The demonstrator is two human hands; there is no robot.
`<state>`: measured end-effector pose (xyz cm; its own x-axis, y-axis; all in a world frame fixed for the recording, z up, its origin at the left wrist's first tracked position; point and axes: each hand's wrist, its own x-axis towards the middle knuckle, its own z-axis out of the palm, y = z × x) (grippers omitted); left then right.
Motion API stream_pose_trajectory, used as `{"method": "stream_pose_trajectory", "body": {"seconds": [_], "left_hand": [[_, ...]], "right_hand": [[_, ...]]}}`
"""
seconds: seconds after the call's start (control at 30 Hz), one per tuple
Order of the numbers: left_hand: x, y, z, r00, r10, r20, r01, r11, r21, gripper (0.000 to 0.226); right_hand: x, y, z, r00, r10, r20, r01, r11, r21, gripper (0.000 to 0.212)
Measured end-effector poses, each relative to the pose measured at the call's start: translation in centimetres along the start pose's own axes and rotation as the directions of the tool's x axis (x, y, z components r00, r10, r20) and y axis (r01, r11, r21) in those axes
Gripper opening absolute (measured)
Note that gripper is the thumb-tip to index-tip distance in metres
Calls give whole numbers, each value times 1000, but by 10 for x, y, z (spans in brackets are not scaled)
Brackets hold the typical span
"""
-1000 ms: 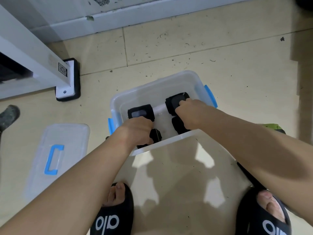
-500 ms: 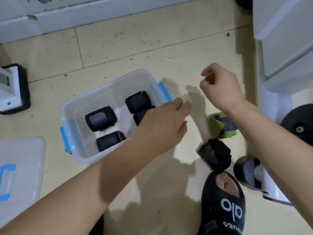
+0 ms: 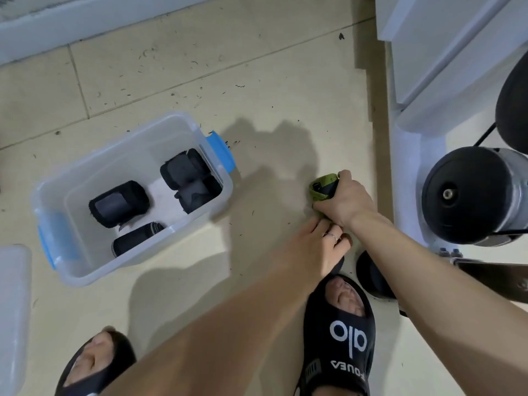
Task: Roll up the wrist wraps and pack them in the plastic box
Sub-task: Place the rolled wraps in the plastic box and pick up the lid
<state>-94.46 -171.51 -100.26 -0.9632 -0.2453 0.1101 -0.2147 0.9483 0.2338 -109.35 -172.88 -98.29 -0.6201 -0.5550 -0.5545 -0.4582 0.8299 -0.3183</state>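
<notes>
A clear plastic box (image 3: 114, 144) with blue latches stands open on the tiled floor at the left. Several rolled black wrist wraps lie in it, one (image 3: 118, 202) at its middle and one (image 3: 183, 170) by the right wall. To the right of the box, my right hand (image 3: 345, 198) grips a green wrist wrap (image 3: 323, 188) on the floor. Just below it, my left hand (image 3: 317, 247) reaches down with its fingers curled over a black wrist wrap (image 3: 341, 262), which is mostly hidden under the hand.
The box's clear lid (image 3: 11, 295) lies at the left edge. White furniture (image 3: 428, 52) and a black round weight (image 3: 468, 195) stand at the right. My feet in black slippers (image 3: 340, 338) are at the bottom, with a dark round object (image 3: 371, 275) beside them.
Both hands left the box and moved right and down to the floor. The right hand closed on the green wrap, and the left hand came down over the black wrap.
</notes>
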Motion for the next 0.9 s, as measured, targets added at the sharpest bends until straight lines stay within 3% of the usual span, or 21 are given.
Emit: {"method": "stream_pose_trajectory", "body": {"seconds": [0.1, 0.13, 0.27, 0.37, 0.47, 0.53, 0.63, 0.7, 0.8, 0.9], "left_hand": [[0, 6, 6, 998, -61, -8, 61, 993, 101, 20], [-2, 5, 5, 998, -64, 27, 60, 990, 125, 22], [-13, -11, -16, 947, -161, 277, 114, 977, 178, 74], [-9, -26, -54, 902, -203, 382, 192, 979, 68, 78], [-14, -52, -117, 899, -312, 308, 345, 937, -58, 72], [-27, -75, -165, 872, -404, 277, 456, 876, -158, 65], [-57, -116, -228, 775, -561, 290, 631, 706, -321, 57], [-84, -146, -253, 714, -640, 284, 697, 607, -382, 66], [-123, -186, -251, 628, -730, 268, 778, 579, -246, 87], [-151, -211, -223, 577, -761, 297, 813, 571, -116, 79]], "right_hand": [[-2, 0, -2, 1000, -19, -3, 19, 1000, 20, 56], [-3, -1, -4, 999, -32, -14, 32, 999, 36, 56], [-8, -19, -23, 990, -115, -79, 123, 987, 100, 63], [-19, -46, -48, 966, -210, -150, 239, 947, 215, 69], [-37, -89, -74, 923, -318, -216, 374, 872, 315, 70], [-51, -124, -86, 897, -373, -236, 437, 830, 347, 65], [-68, -171, -90, 843, -470, -260, 537, 758, 370, 61], [-77, -195, -82, 819, -521, -240, 574, 727, 378, 60], [-86, -224, -58, 810, -577, -104, 576, 750, 325, 60], [-91, -245, -20, 811, -580, 75, 547, 799, 251, 59]]}}
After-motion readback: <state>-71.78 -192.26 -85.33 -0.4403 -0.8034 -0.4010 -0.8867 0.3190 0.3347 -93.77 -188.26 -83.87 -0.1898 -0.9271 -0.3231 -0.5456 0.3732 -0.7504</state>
